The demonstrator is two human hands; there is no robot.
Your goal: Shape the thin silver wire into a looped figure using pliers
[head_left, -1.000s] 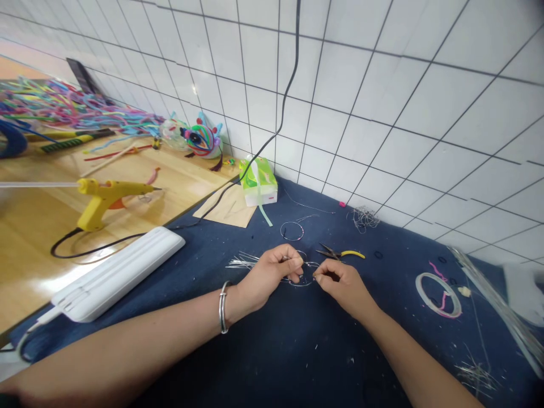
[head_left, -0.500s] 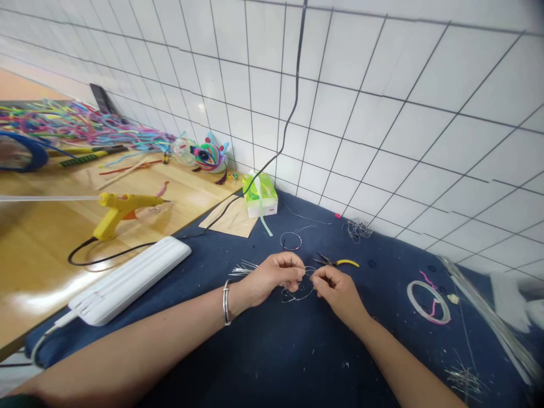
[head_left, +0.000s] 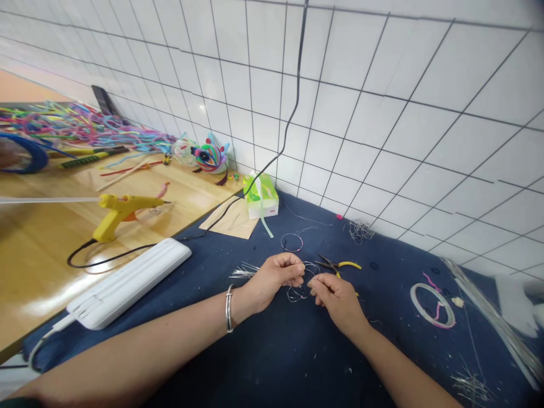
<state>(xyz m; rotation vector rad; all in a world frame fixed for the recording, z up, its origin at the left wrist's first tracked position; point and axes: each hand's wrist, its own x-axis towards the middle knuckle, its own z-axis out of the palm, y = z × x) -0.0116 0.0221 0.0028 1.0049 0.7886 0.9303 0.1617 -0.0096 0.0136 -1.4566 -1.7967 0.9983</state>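
Thin silvery wire [head_left: 312, 264] loops between my two hands above the dark blue cloth. My left hand [head_left: 278, 277], with a silver bangle at its wrist, pinches the wire between thumb and forefinger. Closed on the wire's other side is my right hand [head_left: 334, 292], its fingertips lower and nearer to me. More wire loops hang or lie below the left fingers; which, I cannot tell. Yellow-handled pliers [head_left: 338, 264] lie just behind my right hand, partly covered by it. A wire ring with pink beads [head_left: 292, 242] rests beyond the hands, and cut wire pieces [head_left: 244, 270] lie beside my left hand.
On the left are a white power strip [head_left: 130, 283] and a yellow glue gun [head_left: 119, 212]. A green tissue pack [head_left: 261, 195] stands by the tiled wall, with a black cable crossing it. At right lie a white ring [head_left: 431, 306] and long wire strands [head_left: 497, 323].
My right hand has moved slightly down and turned, uncovering more of the pliers' handles. The wire loop between the hands has shifted its shape. My left hand stays nearly in place.
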